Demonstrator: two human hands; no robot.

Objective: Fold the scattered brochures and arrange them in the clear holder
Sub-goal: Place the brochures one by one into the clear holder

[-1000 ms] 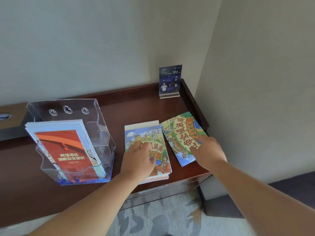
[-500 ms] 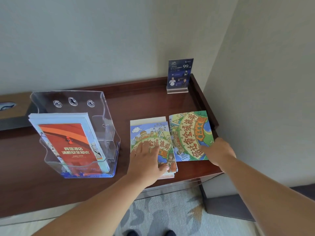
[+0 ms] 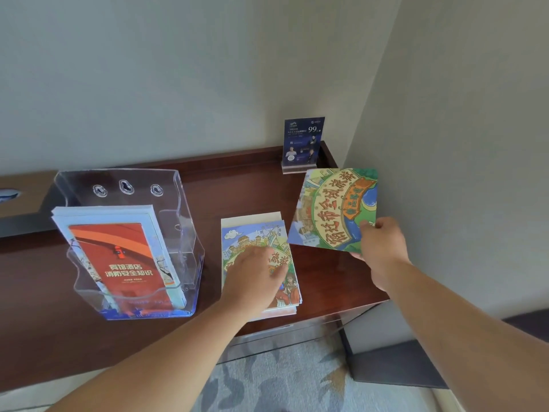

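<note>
Head view: my left hand [image 3: 252, 278] lies flat on the brochure stack [image 3: 252, 233], right hand [image 3: 380, 248] pinches a raised brochure [image 3: 332, 209] at two o'clock above the corner desk [image 3: 255, 185].

Premises appear to be a hotel room. Evidence: dark wooden desk [image 3: 74, 337] set in a wall corner, acrylic tabletop sign [image 3: 303, 142] (price "99" legible), clear holder [image 3: 184, 233] containing a hotel fire-safety leaflet [image 3: 124, 263], patterned carpet [image 3: 282, 382] below.

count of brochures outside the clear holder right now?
3 visible: green brochure held in the right hand; blue brochure on a cream brochure under the left hand. Stack may hide more.
</note>
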